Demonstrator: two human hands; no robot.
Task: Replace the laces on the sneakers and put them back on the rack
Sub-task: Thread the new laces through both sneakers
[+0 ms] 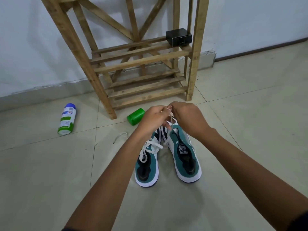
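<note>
Two teal-and-white sneakers stand side by side on the tiled floor, heels toward me. The left sneaker (146,165) has a white lace tied in a bow. The right sneaker (184,157) has a white lace (170,121) rising from its front eyelets. My left hand (154,118) and my right hand (188,119) meet above the toes, and both pinch this lace between fingertips. A loose white lace (120,137) lies on the floor to the left. The wooden rack (143,64) stands just beyond.
A black box (178,37) sits on the rack's upper shelf at the right. A green container (135,116) lies on its side by the rack's foot. A white-and-green spray can (67,119) lies on the floor at the left. The wall is behind.
</note>
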